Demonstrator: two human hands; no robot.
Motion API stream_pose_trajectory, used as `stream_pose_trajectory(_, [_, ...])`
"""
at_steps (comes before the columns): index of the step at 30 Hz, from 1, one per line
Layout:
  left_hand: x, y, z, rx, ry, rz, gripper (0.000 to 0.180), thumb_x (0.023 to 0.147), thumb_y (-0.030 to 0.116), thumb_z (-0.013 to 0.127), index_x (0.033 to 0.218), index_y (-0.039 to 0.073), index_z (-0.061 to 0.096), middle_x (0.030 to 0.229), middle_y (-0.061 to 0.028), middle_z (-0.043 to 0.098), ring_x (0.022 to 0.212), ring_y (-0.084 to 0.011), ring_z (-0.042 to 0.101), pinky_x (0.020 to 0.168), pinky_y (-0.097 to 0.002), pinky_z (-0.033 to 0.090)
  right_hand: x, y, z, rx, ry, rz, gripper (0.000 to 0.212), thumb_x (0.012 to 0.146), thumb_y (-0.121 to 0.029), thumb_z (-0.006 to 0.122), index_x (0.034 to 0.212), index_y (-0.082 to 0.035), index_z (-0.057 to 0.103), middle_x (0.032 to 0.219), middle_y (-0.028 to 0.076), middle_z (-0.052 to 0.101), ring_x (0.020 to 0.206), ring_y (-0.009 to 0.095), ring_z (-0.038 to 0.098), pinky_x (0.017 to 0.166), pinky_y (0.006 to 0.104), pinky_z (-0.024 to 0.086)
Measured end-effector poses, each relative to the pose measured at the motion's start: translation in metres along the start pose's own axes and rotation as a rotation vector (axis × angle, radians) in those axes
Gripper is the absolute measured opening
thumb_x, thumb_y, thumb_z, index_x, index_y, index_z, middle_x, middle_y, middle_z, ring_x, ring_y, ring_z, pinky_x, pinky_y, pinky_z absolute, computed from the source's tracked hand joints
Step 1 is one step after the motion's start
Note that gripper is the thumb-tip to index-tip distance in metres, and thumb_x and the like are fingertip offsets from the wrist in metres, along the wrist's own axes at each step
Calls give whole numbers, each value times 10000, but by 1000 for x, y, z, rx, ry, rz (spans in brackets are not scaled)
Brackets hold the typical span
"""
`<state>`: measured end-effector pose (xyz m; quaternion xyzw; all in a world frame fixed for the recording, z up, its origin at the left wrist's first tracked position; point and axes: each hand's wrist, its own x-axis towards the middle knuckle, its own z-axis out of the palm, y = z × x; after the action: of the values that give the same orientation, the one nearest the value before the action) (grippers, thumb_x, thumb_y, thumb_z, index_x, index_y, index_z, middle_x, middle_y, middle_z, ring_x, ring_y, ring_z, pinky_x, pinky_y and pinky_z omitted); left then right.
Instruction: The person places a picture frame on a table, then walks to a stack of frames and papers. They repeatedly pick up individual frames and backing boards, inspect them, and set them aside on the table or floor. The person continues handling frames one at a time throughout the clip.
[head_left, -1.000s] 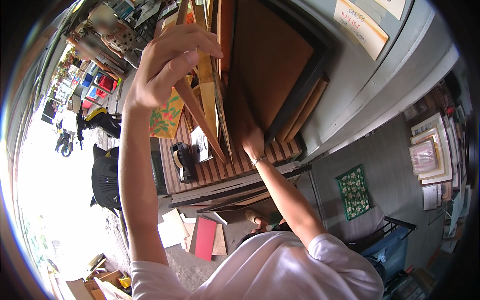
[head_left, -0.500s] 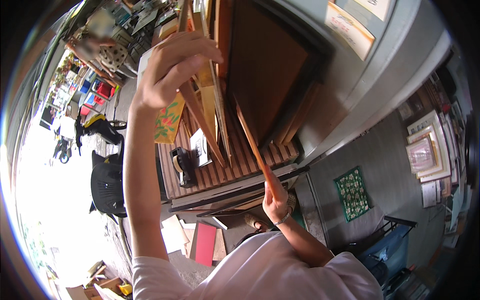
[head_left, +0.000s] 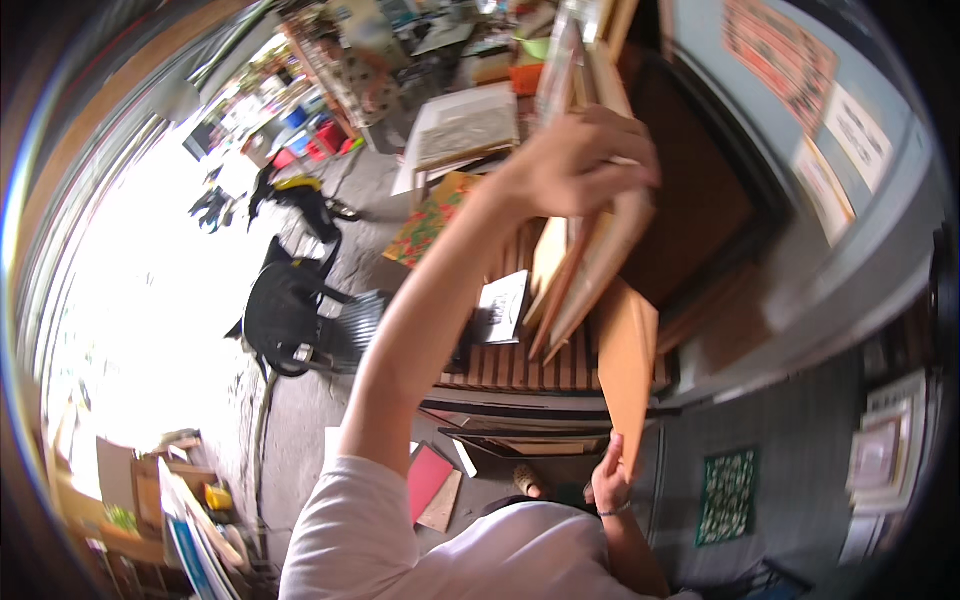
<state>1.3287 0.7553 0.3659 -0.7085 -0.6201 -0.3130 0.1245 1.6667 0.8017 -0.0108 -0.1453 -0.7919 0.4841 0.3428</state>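
Observation:
My right hand grips the lower end of a flat orange-brown wooden board, which slants up over the slatted bench. My left hand reaches across and curls over the upper edges of several leaning wooden panels; its fingertips are slightly blurred. Behind the orange-brown board a large dark brown panel with a black frame leans near the wall. Beside the panels, a white card with dark print lies on the bench.
Left of the bench are a black chair and a floral-patterned yellow sheet. A red board lies on the floor near my feet. Framed pictures lean at the right, beyond a green floral mat. People stand at the far left.
The view has turned left, shifting the scene rightward. In my right hand the orange-brown board has turned from edge-on to show its broad face. My left hand has come over the panels' edges.

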Motion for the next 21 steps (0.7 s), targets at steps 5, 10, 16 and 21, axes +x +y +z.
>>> stream_pose_trajectory(5, [3, 1, 8, -20, -21, -32, 313, 929, 274, 566, 888, 10, 728, 920, -150, 704, 920, -356, 664, 845, -455, 504, 9, 10, -5, 107, 73, 121, 249, 1057, -114, 583, 1037, 116, 678, 906, 220, 744, 780, 318, 749, 629, 355, 588])
stream_pose_trajectory(10, [-1, 4, 10, 2, 35, -58, 285, 906, 261, 575, 875, 31, 741, 907, -122, 713, 904, -325, 675, 829, -430, 515, 20, 8, -26, 104, -53, 228, 429, 1087, -214, 549, 1222, 186, 626, 1160, 266, 713, 1031, 290, 739, 901, 336, 631])
stream_pose_trajectory(16, [-6, 2, 8, -16, 95, -24, 286, 884, 262, 590, 850, 25, 747, 863, -125, 708, 846, -323, 684, 771, -419, 523, 25, -3, -36, 227, -44, 318, 465, 1090, -237, 542, 1249, 196, 605, 1220, 283, 682, 1046, 302, 727, 918, 355, 634])
stream_pose_trajectory(21, [-8, 3, 10, 7, 125, -33, 274, 866, 280, 602, 819, 49, 740, 828, -124, 683, 824, -338, 664, 752, -442, 511, 28, -12, -40, 198, -51, 305, 474, 1089, -233, 543, 1256, 208, 589, 1228, 308, 666, 1046, 331, 725, 894, 368, 648])
